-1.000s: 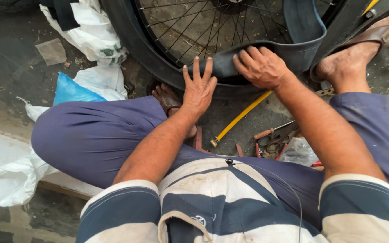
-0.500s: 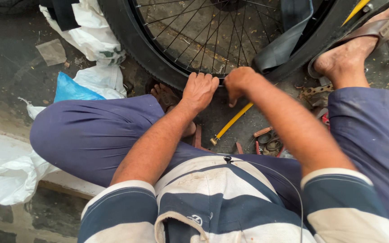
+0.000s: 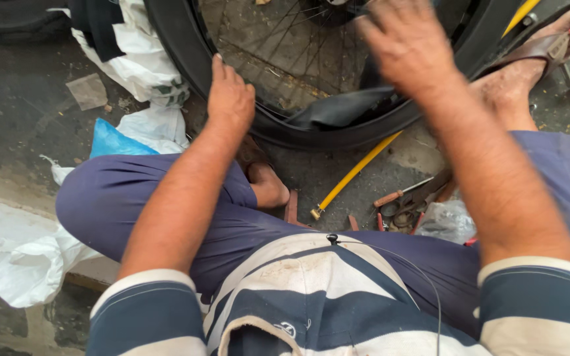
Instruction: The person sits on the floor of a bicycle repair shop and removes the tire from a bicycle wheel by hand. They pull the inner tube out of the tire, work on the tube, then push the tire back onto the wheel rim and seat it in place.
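Head view: left hand (image 3: pixel 229 92) flat on black tyre (image 3: pixel 179 59); right hand (image 3: pixel 407 43) spread, empty; white bags (image 3: pixel 143 72) beside.

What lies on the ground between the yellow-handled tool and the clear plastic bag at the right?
In the head view, pliers with red grips lie between the yellow-handled tool and the clear plastic bag.

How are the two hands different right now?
The left hand lies flat on the black tyre of the spoked wheel; the right hand is lifted in front of the wheel, and I cannot tell if it touches anything. The left hand looks sharp; the right hand is blurred. The left hand's fingers are together; the right hand's look spread. Both are bare.
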Motion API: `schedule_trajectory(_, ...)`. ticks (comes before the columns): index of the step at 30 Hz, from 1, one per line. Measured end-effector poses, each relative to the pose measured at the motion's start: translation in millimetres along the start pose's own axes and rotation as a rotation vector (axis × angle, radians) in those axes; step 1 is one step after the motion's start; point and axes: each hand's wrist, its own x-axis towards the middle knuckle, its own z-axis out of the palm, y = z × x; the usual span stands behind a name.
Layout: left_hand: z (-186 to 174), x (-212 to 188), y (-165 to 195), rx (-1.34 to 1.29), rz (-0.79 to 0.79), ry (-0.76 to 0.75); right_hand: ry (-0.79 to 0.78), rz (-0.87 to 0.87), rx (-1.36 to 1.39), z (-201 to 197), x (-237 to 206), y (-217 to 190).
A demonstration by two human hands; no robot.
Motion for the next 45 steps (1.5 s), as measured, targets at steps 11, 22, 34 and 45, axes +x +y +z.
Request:
schedule_trajectory(11,-27,-44,26,-0.612,0.052,0.037,0.014,0.039,0.233,62,-56,14)
schedule_trajectory(22,12,-28,10,-0.187,0.020,0.317,0.129,0.153,0.122,10,-2,-15)
schedule_trajectory(34,15,-22,4,-0.056,0.208,0.522,-0.212,0.006,0.388,17,15,-85)
schedule_trajectory(45,5,-24,38,-0.256,0.288,0.506,-0.401,0.161,1.053,20,-4,-98)
